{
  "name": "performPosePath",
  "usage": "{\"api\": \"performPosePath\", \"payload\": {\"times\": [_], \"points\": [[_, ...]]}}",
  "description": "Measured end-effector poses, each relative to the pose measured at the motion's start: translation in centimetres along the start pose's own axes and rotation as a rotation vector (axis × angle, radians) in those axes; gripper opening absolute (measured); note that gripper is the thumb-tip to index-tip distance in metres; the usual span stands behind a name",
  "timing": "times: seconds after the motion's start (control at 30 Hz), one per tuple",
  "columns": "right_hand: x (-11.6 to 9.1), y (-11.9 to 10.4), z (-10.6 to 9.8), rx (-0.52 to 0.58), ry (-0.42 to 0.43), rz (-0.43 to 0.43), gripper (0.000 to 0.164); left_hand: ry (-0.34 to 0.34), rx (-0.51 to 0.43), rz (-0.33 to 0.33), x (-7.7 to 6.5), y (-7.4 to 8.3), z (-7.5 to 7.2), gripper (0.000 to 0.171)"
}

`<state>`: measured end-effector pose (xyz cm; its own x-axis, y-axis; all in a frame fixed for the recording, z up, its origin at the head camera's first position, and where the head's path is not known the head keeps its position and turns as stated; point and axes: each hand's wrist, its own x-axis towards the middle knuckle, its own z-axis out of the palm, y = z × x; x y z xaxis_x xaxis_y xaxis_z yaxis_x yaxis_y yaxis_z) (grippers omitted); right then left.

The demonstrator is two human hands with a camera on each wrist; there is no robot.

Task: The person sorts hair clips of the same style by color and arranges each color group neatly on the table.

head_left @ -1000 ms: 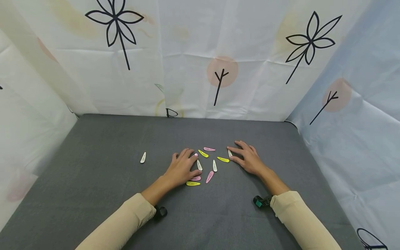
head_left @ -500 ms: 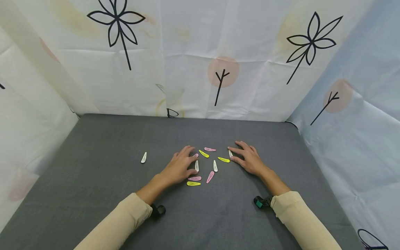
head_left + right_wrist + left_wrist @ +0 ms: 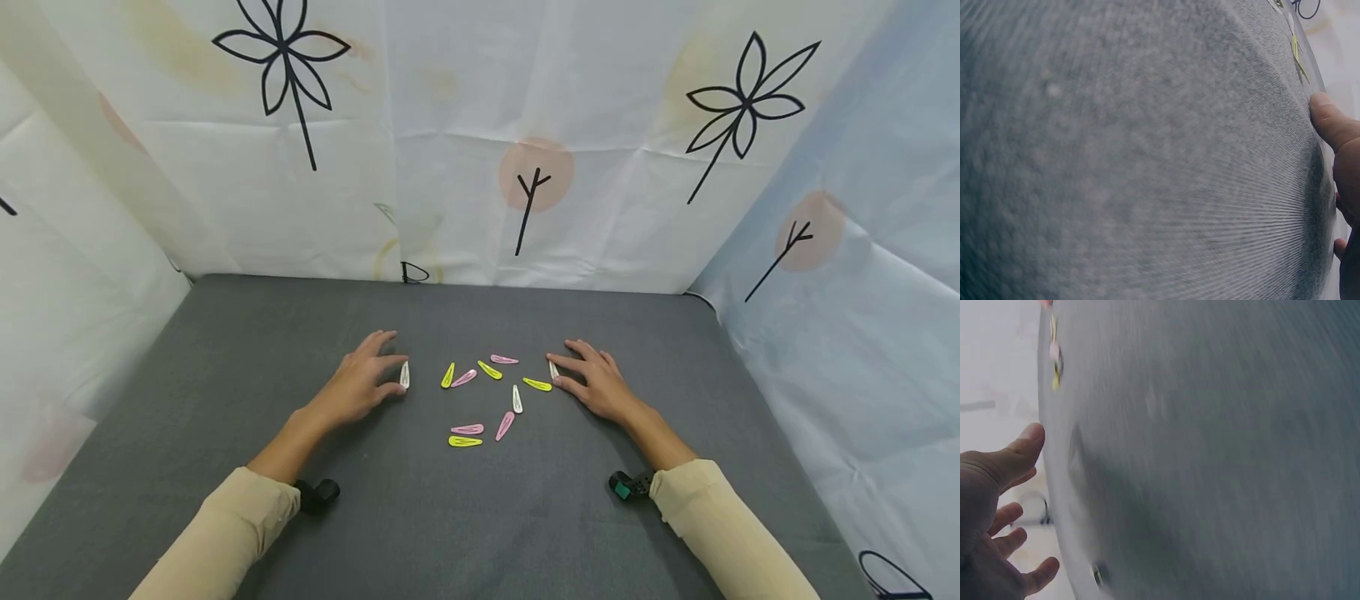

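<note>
In the head view my left hand [image 3: 356, 383] holds a white snap hair clip [image 3: 405, 374] by its ends, between thumb and index fingertip, left of the group of clips. The left wrist view shows that hand's thumb [image 3: 1030, 440] and spread fingertips above the grey cloth, somewhat blurred. My right hand [image 3: 597, 379] pinches another white hair clip [image 3: 553, 369] between index finger and thumb at the group's right side. Between the hands lie several pink, yellow and white clips, among them a yellow clip [image 3: 447, 375], a pink clip [image 3: 464, 377] and a white clip [image 3: 517, 399].
A grey cloth [image 3: 420, 525] covers the table. Printed white curtains [image 3: 450, 192] stand at its back and sides. Nearer the front lie a pink clip [image 3: 467, 429] and a yellow clip [image 3: 465, 441]. Each wrist wears a black camera strap.
My left hand has moved left with the white clip, uncovering a yellow and a pink clip. It now covers the spot where a lone white clip lay. The right hand stays in place.
</note>
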<state>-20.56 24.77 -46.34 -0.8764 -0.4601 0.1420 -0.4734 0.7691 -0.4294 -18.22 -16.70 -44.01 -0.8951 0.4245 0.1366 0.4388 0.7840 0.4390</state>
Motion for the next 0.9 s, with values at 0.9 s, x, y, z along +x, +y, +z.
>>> {"api": "performPosePath", "payload": {"times": [0.9], "points": [[0.0,0.1,0.3,-0.001,0.003,0.017,0.047,-0.088,-0.015,-0.154,-2.9,-5.3,-1.9,0.050]]}}
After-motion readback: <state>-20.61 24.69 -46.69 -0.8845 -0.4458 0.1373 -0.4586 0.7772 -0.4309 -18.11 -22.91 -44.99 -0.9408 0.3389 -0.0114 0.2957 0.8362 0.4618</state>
